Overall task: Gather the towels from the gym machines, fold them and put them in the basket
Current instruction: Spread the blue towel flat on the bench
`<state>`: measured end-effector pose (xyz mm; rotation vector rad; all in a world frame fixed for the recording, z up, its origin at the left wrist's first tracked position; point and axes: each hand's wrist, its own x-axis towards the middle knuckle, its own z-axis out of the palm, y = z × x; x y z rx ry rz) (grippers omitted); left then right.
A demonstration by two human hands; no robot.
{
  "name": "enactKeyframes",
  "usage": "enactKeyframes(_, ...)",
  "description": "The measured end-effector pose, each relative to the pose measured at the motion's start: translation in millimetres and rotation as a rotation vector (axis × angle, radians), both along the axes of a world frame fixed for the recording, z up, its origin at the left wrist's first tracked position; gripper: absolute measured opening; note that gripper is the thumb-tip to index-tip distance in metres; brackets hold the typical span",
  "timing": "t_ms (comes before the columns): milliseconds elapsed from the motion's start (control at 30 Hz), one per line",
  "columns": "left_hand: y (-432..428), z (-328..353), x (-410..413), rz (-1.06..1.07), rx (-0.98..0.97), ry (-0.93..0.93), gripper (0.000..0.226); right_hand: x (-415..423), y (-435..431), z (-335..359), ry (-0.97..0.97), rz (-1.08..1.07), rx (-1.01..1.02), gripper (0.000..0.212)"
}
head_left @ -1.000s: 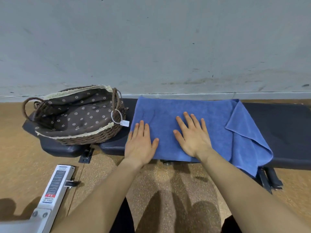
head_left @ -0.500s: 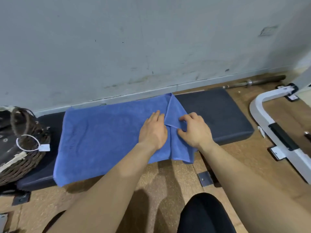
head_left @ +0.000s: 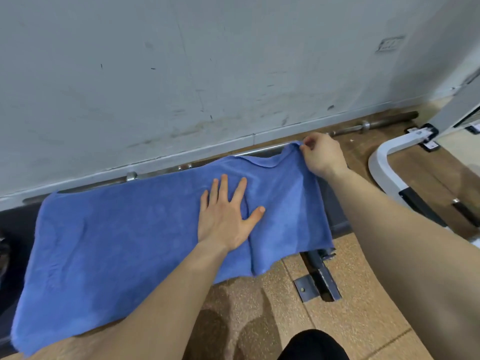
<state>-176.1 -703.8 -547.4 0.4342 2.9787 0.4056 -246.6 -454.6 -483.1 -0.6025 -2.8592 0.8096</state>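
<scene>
the blue towel (head_left: 130, 242) lies spread lengthwise over the dark padded counter (head_left: 336, 211), and its near edge hangs off toward the floor. the left hand (head_left: 223, 219) rests flat on it, fingers straight and spread, pinning the cloth a little right of its middle. the right hand (head_left: 322, 157) pinches the far right corner between thumb and fingertips. that corner is raised slightly off the counter, with the cloth rumpled just below it. this looks like the start of the folding step: the right end is being squared up before the first fold. the next move probably calls for carrying the pinched corner over toward the left end while the flat hand holds the crease line, with the edges matched so the fold comes out even. a barbell (head_left: 376, 124) lies on the floor along the wall behind. the basket is not clearly in view
</scene>
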Motion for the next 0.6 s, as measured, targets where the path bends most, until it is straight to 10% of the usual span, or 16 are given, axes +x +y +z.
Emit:
enactKeyframes(400, 4.3, -3.7, 0.7, -0.012, -0.131, 0.021, 0.079, 82.4, -35.0, -41.1, 0.147, 0.083, 0.279, 0.041)
enactKeyframes(600, 4.3, -3.3, 2.2, -0.011, -0.132, 0.008, 0.079, 139.5, -35.0, -51.8, -0.114, 0.213, 0.291, 0.065)
